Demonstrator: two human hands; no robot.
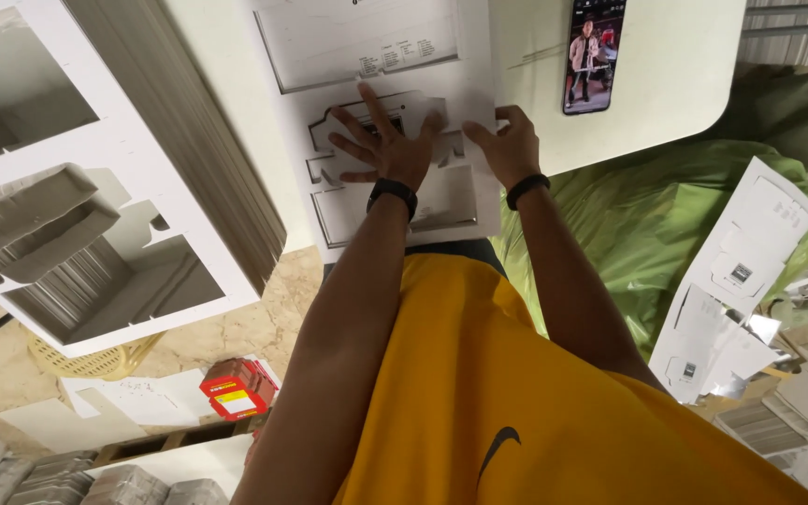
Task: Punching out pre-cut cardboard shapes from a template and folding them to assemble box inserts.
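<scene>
We press our left hand (387, 140) flat, fingers spread, on a white die-cut sheet (381, 122) that lies on the table (666, 93) in the upper middle of the frame. The palm covers the cut-out shapes in the sheet's middle; it grips nothing. Our right hand (507, 145), just to the right, curls its fingers over the sheet's right edge and pinches it there, near the left hand without touching it. Both wrists carry a black band. The sheet hangs a little over the table's near edge, above our yellow shirt (516, 402). A phone (594, 54) with a lit screen lies on the table at the upper right, well apart from the hands. At the left of the frame stands a thick stack (95, 187) of white sheets with deep cut-out wells. Below it, at the lower left, a small red box (236, 388) lies on scraps of white card. A green cloth (647, 206) spreads at the right, and 2 loose white cut pieces (736, 271) rest on it toward the right edge.
</scene>
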